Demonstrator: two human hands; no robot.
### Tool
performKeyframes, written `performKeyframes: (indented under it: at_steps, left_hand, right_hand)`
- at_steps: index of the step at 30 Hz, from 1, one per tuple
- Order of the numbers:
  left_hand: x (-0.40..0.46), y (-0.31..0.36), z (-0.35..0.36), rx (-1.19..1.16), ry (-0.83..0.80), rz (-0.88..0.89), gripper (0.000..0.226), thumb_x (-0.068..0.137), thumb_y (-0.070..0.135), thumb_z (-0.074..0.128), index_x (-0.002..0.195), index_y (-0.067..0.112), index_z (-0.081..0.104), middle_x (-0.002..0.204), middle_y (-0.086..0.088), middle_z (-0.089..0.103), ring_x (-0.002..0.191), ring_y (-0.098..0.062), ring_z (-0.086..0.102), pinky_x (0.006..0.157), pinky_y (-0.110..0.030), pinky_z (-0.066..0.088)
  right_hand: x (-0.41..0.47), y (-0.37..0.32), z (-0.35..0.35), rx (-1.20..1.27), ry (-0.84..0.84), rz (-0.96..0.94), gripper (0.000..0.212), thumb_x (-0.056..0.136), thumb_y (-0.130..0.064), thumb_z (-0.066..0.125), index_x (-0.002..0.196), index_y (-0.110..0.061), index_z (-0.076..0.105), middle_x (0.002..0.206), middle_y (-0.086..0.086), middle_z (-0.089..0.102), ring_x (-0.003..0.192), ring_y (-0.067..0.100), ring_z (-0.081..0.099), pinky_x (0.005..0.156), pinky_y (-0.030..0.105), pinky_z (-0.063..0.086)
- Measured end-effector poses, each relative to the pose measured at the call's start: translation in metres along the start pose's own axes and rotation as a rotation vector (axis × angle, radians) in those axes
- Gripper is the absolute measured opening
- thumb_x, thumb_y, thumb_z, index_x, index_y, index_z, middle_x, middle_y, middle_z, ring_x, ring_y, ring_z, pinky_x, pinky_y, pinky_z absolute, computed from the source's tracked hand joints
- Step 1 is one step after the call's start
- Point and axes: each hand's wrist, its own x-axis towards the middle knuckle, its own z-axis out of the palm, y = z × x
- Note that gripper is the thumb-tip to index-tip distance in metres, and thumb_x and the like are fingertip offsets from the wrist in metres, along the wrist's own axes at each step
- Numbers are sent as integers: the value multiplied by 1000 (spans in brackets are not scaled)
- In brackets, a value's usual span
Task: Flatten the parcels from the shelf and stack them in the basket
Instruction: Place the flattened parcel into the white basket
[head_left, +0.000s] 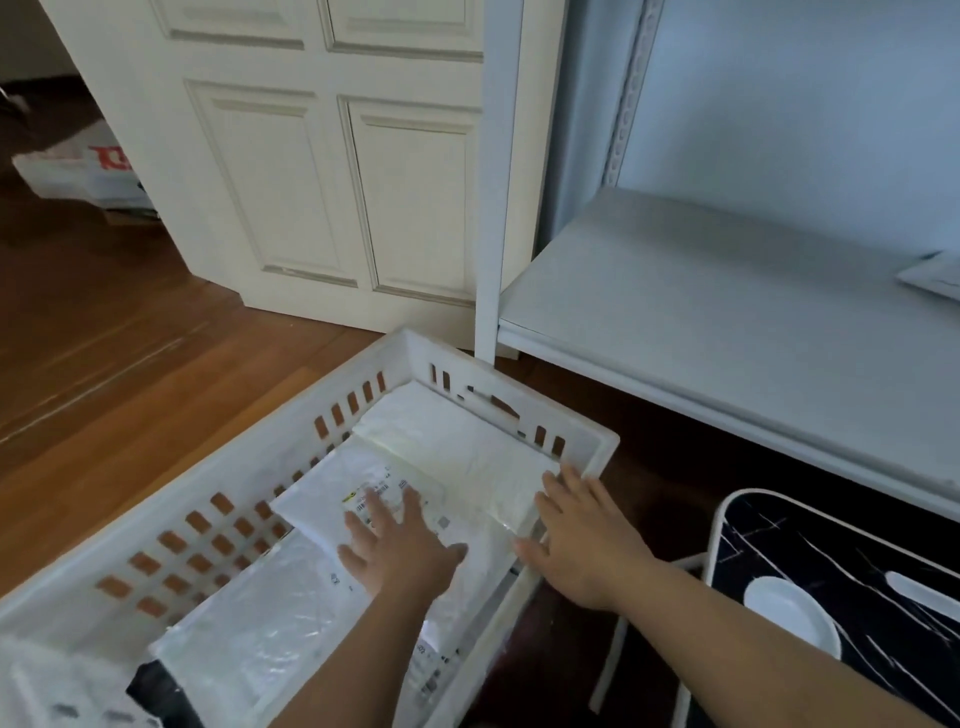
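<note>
Low in the frame's centre, our left hand (400, 545) and right hand (582, 540), fingers spread flat, press soft, light, slippery-looking parcels (467, 452) inside the white basket (597, 441); edges look best for gripping.

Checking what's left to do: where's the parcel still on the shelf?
Head view, far right edge: one white parcel lies on the white shelf, up and right of the basket, half cut off by the frame.

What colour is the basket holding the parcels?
White, with slotted sides; the basket shows clearly in the head view.
</note>
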Motion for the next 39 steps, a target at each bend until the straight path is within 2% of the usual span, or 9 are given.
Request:
performKeyframes:
  at_steps: [3, 13, 15, 17, 20, 23, 29, 34, 39]
  left_hand:
    - [7, 3, 21, 209, -213, 369, 91, 84, 60, 59, 149, 48, -3, 157, 3, -26, 144, -33, -23, 112, -64, -2]
    - [23, 13, 27, 420, -371, 325, 87, 87, 53, 59, 146, 52, -4, 158, 7, -24, 145, -36, -17, 109, -71, 9]
    - [20, 19, 16, 414, -393, 331, 81, 89, 52, 57, 148, 50, 1, 160, 4, -18, 146, -38, -10, 111, -68, 14]
    - [15, 28, -2, 394, -366, 361, 72, 93, 51, 52, 152, 39, 11, 162, -4, -6, 147, -37, 5, 116, -56, 18]
    - [4, 56, -31, 259, -202, 407, 63, 97, 47, 45, 152, 23, 24, 160, -9, 13, 145, -26, 22, 116, -38, 21]
    - [-20, 96, -61, 182, -26, 500, 60, 98, 44, 44, 150, 19, 28, 156, -6, 28, 143, -22, 28, 113, -36, 26]
    - [-93, 191, -76, 177, 54, 798, 56, 97, 41, 48, 145, 15, 38, 150, -4, 39, 138, -19, 35, 110, -31, 29]
    - [-162, 274, -42, 284, 53, 1051, 52, 100, 42, 41, 148, 25, 32, 155, 5, 28, 142, -10, 25, 113, -22, 17]
    - [-220, 347, 7, 346, -59, 1208, 53, 101, 40, 40, 151, 27, 26, 160, 6, 15, 145, -12, 18, 115, -26, 16]
  right_hand:
    - [2, 5, 6, 27, -2, -40, 69, 101, -53, 15, 154, -13, -5, 158, 7, -24, 141, 21, -33, 118, 41, -14]
    - [15, 6, 6, -3, -57, -55, 72, 100, -56, 14, 154, -13, -8, 156, 8, -29, 138, 21, -37, 116, 42, -19]
    - [10, 9, 3, 10, -66, -77, 71, 100, -55, 15, 154, -15, -7, 157, 7, -26, 140, 21, -35, 116, 41, -17]
    - [0, 9, 0, 64, -49, -106, 67, 101, -52, 17, 155, -17, -3, 160, 4, -20, 142, 19, -30, 119, 41, -13]
    - [-25, 20, -1, 131, 12, -104, 61, 103, -45, 21, 155, -19, 1, 162, 0, -13, 146, 16, -21, 120, 41, -6]
    - [-55, 58, -1, 103, 7, -21, 62, 103, -49, 23, 155, -21, 3, 162, -1, -10, 147, 17, -17, 119, 44, -4]
    - [-125, 146, -22, 68, 83, 231, 68, 102, -53, 23, 154, -11, 15, 163, 5, -1, 148, 20, -13, 120, 46, 2]
    - [-187, 231, -17, 135, 235, 421, 62, 103, -47, 27, 148, -5, 32, 162, 8, 7, 149, 21, -8, 120, 43, 4]
    - [-256, 311, 9, 179, 333, 704, 55, 102, -44, 32, 143, -8, 40, 158, 8, 17, 149, 24, 2, 119, 42, 13]
